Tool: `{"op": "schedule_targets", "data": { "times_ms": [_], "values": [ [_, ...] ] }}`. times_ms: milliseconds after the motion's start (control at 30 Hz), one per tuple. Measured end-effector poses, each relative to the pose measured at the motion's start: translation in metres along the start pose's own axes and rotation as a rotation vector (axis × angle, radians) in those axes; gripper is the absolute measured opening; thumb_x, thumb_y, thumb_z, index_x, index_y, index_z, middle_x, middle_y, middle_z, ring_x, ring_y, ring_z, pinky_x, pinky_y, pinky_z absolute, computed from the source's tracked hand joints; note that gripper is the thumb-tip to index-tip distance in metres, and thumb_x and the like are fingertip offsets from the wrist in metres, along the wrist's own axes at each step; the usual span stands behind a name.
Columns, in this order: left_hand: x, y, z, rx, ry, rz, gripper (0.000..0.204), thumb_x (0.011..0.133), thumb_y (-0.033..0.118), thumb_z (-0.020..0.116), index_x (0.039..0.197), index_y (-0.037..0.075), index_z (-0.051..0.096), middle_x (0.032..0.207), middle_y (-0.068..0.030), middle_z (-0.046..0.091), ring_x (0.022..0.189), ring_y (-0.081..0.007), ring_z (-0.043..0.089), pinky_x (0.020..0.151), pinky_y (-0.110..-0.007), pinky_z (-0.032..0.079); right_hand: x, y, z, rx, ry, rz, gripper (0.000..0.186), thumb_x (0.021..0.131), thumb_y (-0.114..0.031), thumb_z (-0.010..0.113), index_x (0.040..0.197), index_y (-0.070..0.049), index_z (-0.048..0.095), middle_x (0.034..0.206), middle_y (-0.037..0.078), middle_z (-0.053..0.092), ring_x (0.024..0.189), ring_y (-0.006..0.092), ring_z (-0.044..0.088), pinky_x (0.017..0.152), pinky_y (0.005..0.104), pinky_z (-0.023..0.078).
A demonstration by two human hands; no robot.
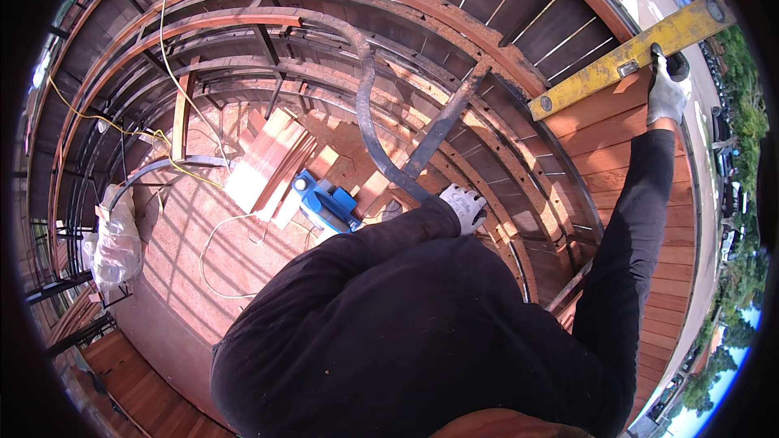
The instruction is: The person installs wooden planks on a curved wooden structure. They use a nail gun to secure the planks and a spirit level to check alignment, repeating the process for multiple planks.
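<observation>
My right hand [670, 91], in a grey-white glove with dark fingertips, reaches far out to the right. Its fingers close on the lower edge of a worn yellow spirit level [600, 73], which lies slantwise along the top of reddish wooden boards [608, 118]. My left hand [465, 209], in a white and black glove, rests with its fingers laid out on a curved rail of the frame, close to a dark metal brace [450, 118]. Both arms wear dark sleeves.
Curved tiers of wood and metal rails [324, 57] surround me. Below on the dusty floor sit a blue power tool [324, 201] and stacked planks [272, 158]. Cords [166, 49] hang at left, beside a whitish plastic bag [116, 247]. Beyond the right edge are a road and trees.
</observation>
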State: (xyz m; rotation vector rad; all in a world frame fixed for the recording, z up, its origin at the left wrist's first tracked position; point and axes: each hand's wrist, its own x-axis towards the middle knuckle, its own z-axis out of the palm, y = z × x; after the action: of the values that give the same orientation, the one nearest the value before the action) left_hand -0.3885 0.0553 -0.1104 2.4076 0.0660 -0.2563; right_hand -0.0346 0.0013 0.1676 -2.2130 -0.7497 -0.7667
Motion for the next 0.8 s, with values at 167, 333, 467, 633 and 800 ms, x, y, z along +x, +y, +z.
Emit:
{"op": "schedule_targets", "data": {
  "times_ms": [167,333,467,633,800],
  "values": [
    [-0.001,0.004,-0.006,0.007,-0.009,0.010,0.041,0.089,0.041,0.054,0.114,0.008,0.061,0.109,-0.0158,0.064,0.106,-0.0316,0.061,0.095,-0.045,0.042,-0.071,-0.024,-0.055,0.682,0.173,0.098,0.026,0.090,-0.011,0.067,0.112,0.002,0.062,0.103,0.007,0.066,0.089,0.0134,0.061,0.081,0.0267,0.049],
    [-0.005,0.005,0.004,0.041,0.053,0.007,0.040,0.092,0.040,0.051,0.115,0.008,0.061,0.112,-0.0163,0.064,0.106,-0.0321,0.061,0.097,-0.046,0.041,-0.135,0.000,-0.189,0.002,0.549,-0.273,0.022,0.092,-0.006,0.061,0.112,0.002,0.063,0.116,0.014,0.062,0.095,0.0232,0.064,0.082,0.0336,0.055],
    [0.000,0.006,0.010,0.109,0.081,0.010,0.038,0.092,0.040,0.051,0.113,0.009,0.062,0.109,-0.0149,0.065,0.104,-0.0315,0.062,0.095,-0.045,0.042,-0.198,0.053,-0.318,-0.838,0.422,-0.202,0.024,0.093,-0.007,0.058,0.112,0.006,0.063,0.121,0.020,0.062,0.098,0.0244,0.066,0.083,0.0323,0.055],
    [0.004,0.023,0.001,0.170,0.047,-0.068,0.039,0.088,0.041,0.058,0.107,0.008,0.064,0.098,-0.0148,0.069,0.093,-0.0348,0.065,0.087,-0.045,0.048,-0.281,0.087,-0.385,0.267,0.800,0.384,0.042,0.098,-0.014,0.038,0.127,0.016,0.042,0.123,0.035,0.055,0.111,0.0450,0.059,0.096,0.0466,0.050],
    [0.006,0.014,0.022,0.282,0.088,-0.111,0.036,0.086,0.039,0.061,0.105,0.009,0.065,0.099,-0.0180,0.068,0.092,-0.0353,0.066,0.081,-0.046,0.051,-0.410,0.181,-0.470,0.669,1.265,0.414,0.040,0.095,-0.016,0.044,0.120,0.014,0.046,0.114,0.032,0.060,0.103,0.0416,0.063,0.090,0.0466,0.054]
  ]
}}
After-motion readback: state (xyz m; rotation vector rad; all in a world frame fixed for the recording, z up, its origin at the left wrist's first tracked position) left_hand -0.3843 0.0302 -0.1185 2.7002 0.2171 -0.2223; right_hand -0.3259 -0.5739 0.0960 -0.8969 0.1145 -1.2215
